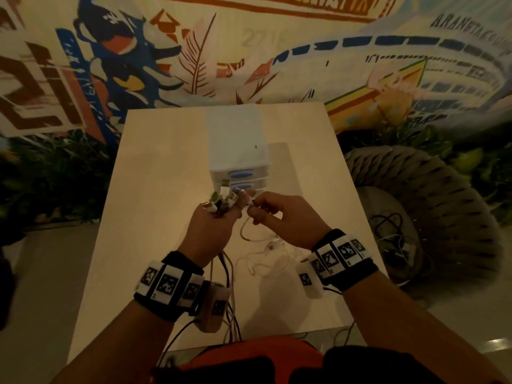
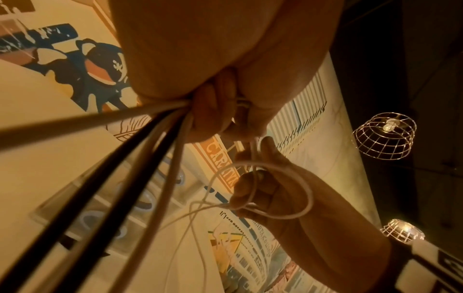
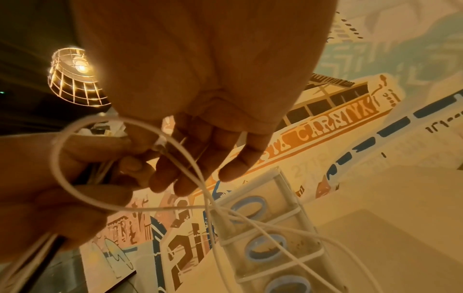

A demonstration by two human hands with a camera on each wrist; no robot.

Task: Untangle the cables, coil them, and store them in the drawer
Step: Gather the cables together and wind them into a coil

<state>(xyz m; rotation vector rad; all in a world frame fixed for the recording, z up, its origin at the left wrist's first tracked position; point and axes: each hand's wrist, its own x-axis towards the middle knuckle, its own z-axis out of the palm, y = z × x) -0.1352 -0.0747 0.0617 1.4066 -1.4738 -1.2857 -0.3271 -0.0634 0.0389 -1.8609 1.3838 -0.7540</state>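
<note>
A painted mural (image 1: 194, 51) fills the wall behind a pale square table (image 1: 155, 189), and a woven wicker chair (image 1: 443, 206) stands just right of the table with a dark tangle of cords (image 1: 388, 225) on its seat. At the far middle of the table stands a small white drawer unit (image 1: 238, 151) with blue oval handles; its drawers look closed. In the wrist views two wire-cage lamps (image 2: 384, 136) glow overhead. Both hands are held up over the table, close in front of the drawer unit. The left hand (image 1: 212, 228) is closed in a fist round a bundle of cables (image 2: 140, 142), black and white; their plug ends (image 1: 223, 199) stick up out of the top of the fist, and the cords hang down from below it past the wrist and over the near table edge. The right hand (image 1: 285, 217) is just beside it, thumb and forefinger pinching a thin white cable (image 2: 288, 172) close to the left fingers, the other fingers loosely curled. That cable makes an open loop below the hands and trails down to a loose white heap (image 1: 263, 259) lying on the table between the wrists. Whether its plug is in the pinch I cannot tell.
</note>
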